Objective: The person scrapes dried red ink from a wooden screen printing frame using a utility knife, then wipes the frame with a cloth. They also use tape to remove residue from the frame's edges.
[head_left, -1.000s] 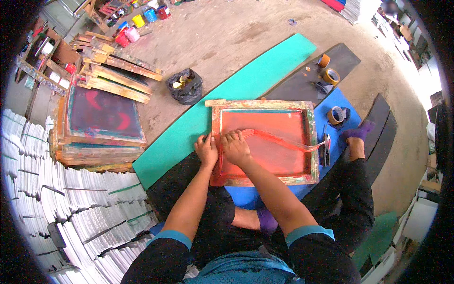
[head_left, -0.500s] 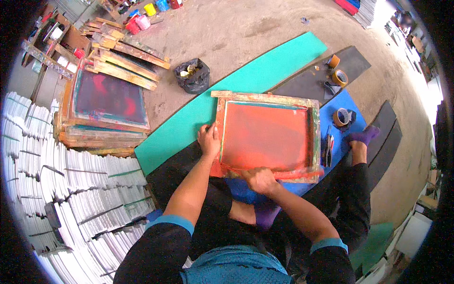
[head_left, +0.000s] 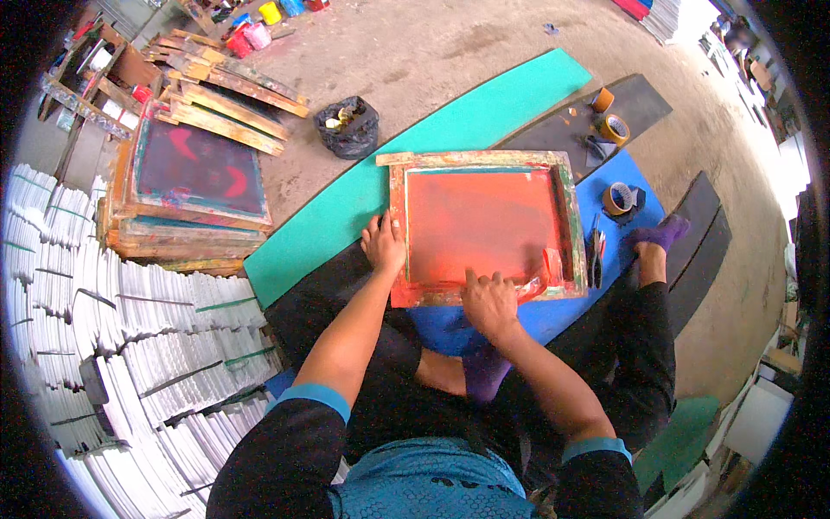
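Observation:
A wooden screen-printing frame (head_left: 398, 186) with orange-red mesh lies before me, over a blue mat (head_left: 627, 171). Along its left rail, my left hand (head_left: 383, 245) grips the wood. My right hand (head_left: 490, 304) rests on the near rail, its fingers apart and reaching onto the mesh edge. Just right of that hand, a glossy red strip (head_left: 545, 275), apparently tape, curls up from the near right corner; whether the hand touches it is hard to see. Scissors (head_left: 596, 257) with dark handles and a tape roll (head_left: 618, 199) lie to the right.
Beyond the frame runs a green mat (head_left: 493, 108), with a black bin bag (head_left: 347, 128) behind it. More tape rolls (head_left: 615, 130) sit on a dark mat (head_left: 644, 99). Stacked screens (head_left: 199, 173) and bundled white sheets (head_left: 164, 303) stand left. My socked foot (head_left: 664, 232) is right.
My right hand has shifted right, its fingers now spread. The red strip, earlier stretched along the near rail, now stands curled at the right. The left hand stays on the left rail.

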Demonstrator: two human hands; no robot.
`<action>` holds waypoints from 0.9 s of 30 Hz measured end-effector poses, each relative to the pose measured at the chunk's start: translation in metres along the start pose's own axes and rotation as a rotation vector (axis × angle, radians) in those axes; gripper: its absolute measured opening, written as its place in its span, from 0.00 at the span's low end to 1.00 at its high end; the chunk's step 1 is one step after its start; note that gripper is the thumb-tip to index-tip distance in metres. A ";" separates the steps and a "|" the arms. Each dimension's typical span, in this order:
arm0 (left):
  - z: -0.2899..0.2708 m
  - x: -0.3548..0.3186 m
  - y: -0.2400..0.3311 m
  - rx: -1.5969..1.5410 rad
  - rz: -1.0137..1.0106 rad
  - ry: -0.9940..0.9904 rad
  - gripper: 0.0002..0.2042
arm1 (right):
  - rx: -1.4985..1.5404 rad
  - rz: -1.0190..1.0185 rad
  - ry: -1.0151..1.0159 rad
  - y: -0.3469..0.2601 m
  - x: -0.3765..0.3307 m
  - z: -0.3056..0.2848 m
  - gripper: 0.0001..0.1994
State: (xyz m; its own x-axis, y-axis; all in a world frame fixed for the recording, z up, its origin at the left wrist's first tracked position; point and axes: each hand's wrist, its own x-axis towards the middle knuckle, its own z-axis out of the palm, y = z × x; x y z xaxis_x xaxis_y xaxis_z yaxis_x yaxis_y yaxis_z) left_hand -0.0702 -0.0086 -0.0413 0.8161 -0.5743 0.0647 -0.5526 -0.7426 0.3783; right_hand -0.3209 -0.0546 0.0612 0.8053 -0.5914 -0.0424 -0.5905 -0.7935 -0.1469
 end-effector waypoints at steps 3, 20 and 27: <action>0.006 -0.010 -0.004 0.064 0.053 0.042 0.22 | -0.024 0.070 -0.045 -0.011 0.017 -0.010 0.21; 0.013 -0.011 -0.006 0.010 0.049 0.092 0.22 | 1.435 0.080 0.177 -0.057 0.068 0.098 0.07; 0.011 -0.013 0.001 0.015 0.085 0.100 0.21 | 1.275 0.353 0.485 -0.032 0.067 0.133 0.06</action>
State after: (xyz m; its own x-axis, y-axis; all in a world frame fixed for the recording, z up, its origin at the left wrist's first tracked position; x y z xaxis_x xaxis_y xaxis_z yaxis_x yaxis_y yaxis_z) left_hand -0.0831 -0.0060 -0.0520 0.7785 -0.5990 0.1876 -0.6225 -0.6984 0.3533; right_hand -0.2413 -0.0496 -0.0686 0.3749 -0.9263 0.0373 -0.0913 -0.0769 -0.9928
